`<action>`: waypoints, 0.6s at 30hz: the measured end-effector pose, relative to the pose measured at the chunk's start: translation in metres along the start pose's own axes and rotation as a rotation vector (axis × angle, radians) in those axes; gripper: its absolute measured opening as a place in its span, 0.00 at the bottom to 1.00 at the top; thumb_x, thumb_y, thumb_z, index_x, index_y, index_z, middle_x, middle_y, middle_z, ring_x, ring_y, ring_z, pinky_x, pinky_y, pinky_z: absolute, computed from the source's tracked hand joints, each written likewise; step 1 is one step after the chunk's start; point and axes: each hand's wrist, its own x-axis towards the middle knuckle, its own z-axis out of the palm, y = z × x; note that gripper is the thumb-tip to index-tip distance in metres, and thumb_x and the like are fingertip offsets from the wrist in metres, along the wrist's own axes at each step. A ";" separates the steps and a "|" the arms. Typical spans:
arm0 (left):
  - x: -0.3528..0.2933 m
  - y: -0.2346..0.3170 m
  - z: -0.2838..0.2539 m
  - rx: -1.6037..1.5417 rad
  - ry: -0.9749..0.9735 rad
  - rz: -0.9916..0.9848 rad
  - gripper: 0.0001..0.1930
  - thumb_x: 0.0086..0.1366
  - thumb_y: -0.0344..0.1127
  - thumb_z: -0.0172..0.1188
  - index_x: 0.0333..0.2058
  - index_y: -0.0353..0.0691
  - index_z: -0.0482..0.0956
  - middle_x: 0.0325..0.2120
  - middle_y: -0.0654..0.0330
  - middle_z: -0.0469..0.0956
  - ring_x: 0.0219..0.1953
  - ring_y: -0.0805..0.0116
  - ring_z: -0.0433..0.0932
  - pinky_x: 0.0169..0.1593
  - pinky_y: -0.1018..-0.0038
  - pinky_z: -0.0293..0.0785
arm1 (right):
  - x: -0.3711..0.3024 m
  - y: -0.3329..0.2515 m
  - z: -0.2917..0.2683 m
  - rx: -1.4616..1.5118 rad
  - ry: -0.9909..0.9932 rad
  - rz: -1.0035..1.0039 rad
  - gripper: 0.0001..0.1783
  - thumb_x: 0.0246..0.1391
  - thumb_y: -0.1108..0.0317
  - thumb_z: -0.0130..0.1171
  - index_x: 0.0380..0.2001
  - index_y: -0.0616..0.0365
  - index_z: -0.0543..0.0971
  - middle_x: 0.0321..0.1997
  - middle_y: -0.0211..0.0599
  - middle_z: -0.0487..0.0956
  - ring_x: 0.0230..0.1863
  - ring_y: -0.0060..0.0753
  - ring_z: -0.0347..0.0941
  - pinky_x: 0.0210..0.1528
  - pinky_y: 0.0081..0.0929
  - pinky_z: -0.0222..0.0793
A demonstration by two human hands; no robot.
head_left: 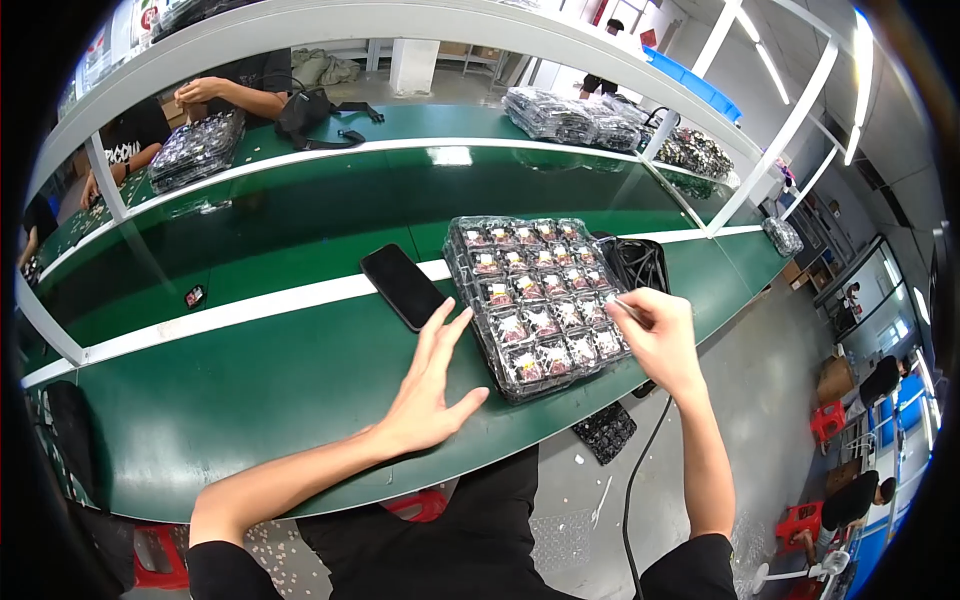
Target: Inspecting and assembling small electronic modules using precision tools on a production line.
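A clear plastic tray (515,388) lies tilted on the green table in front of me, its pockets filled with small dark parts marked in white, red and yellow. Just left of it, my left hand (425,385) is open, fingers spread, holding nothing. At the tray's right edge, my right hand (660,335) pinches a thin, pale, metallic-looking tool (628,310) whose tip points at the pockets. The tool's exact kind is too small to tell. A black smartphone (403,286) lies flat beyond my left fingertips, near the tray's left side.
Behind the tray sits a black bag (640,262) or bundle with cable. A white-framed shelf (330,35) spans overhead. Stacked filled trays (575,115) stand across the table, where another person's hand (203,90) works at the left. A black cable (630,490) hangs beside my right arm.
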 end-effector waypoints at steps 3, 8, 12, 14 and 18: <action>-0.017 -0.020 -0.075 0.285 0.023 0.105 0.46 0.62 0.31 0.76 0.77 0.44 0.65 0.81 0.44 0.54 0.78 0.41 0.63 0.77 0.47 0.66 | -0.032 0.029 -0.039 0.043 0.239 0.162 0.24 0.67 0.70 0.75 0.22 0.61 0.72 0.21 0.16 0.65 0.25 0.10 0.56 0.25 0.23 0.49; -0.052 -0.060 -0.209 0.669 0.177 -0.083 0.38 0.63 0.30 0.74 0.72 0.43 0.72 0.77 0.48 0.64 0.78 0.41 0.64 0.78 0.49 0.64 | -0.192 0.128 -0.062 0.125 0.535 0.544 0.19 0.82 0.59 0.57 0.32 0.49 0.69 0.26 0.14 0.59 0.26 0.10 0.51 0.29 0.19 0.51; -0.076 -0.100 -0.285 0.928 0.283 -0.257 0.41 0.65 0.37 0.75 0.75 0.44 0.68 0.76 0.48 0.65 0.77 0.43 0.66 0.77 0.52 0.66 | -0.364 0.159 0.004 0.201 0.180 1.004 0.13 0.71 0.62 0.71 0.49 0.57 0.82 0.33 0.23 0.76 0.34 0.20 0.68 0.35 0.25 0.66; -0.085 -0.115 -0.309 0.917 0.350 -0.378 0.43 0.65 0.42 0.76 0.76 0.43 0.67 0.76 0.48 0.65 0.76 0.44 0.66 0.77 0.54 0.66 | -0.369 0.101 0.044 0.151 -0.087 1.049 0.12 0.72 0.58 0.71 0.42 0.55 0.84 0.30 0.21 0.74 0.33 0.17 0.66 0.33 0.23 0.63; -0.070 -0.134 -0.332 1.020 0.393 -0.450 0.41 0.65 0.47 0.75 0.73 0.40 0.69 0.69 0.51 0.73 0.69 0.48 0.72 0.70 0.50 0.69 | -0.307 0.004 0.066 0.609 -0.370 1.008 0.06 0.76 0.64 0.66 0.46 0.54 0.84 0.34 0.20 0.77 0.32 0.12 0.68 0.32 0.16 0.62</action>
